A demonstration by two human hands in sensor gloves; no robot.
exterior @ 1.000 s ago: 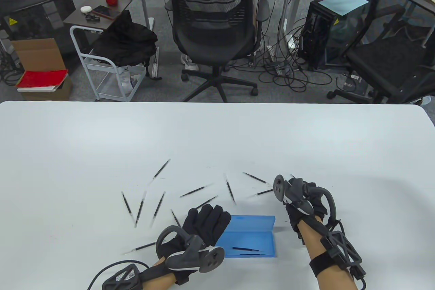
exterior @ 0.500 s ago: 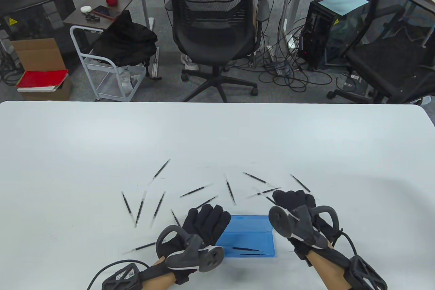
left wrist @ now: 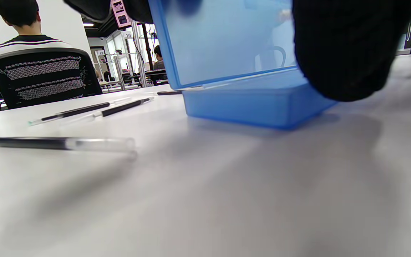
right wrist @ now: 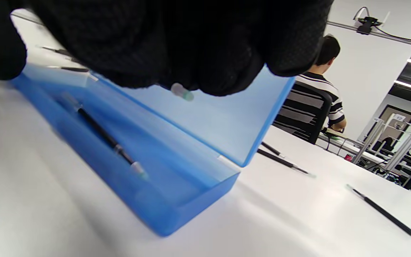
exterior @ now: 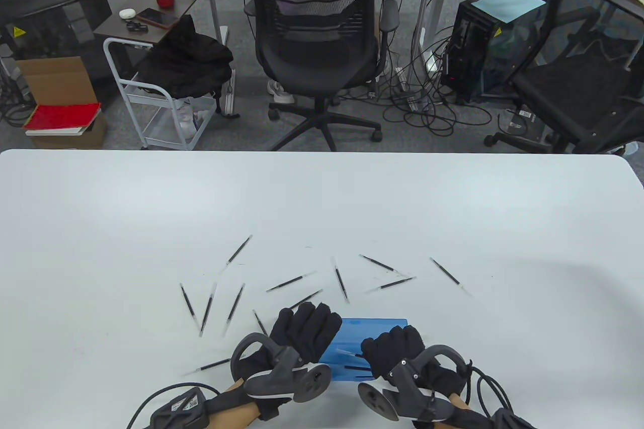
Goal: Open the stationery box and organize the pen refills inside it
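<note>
Presently the blue stationery box [exterior: 352, 343] lies open at the near edge of the white desk [exterior: 322, 207], lid raised on its far side. The right hand [exterior: 395, 351] hovers directly over the tray with fingers curled; a refill [right wrist: 181, 91] tip protrudes beneath them in the right wrist view, so it appears to be pinching one. The left hand [exterior: 304, 331] rests with straight fingers against the box's left end. At least one refill in the tray [right wrist: 107, 141] is visible. Loose refills [exterior: 342, 285] lie scattered on the desk beyond the box.
</note>
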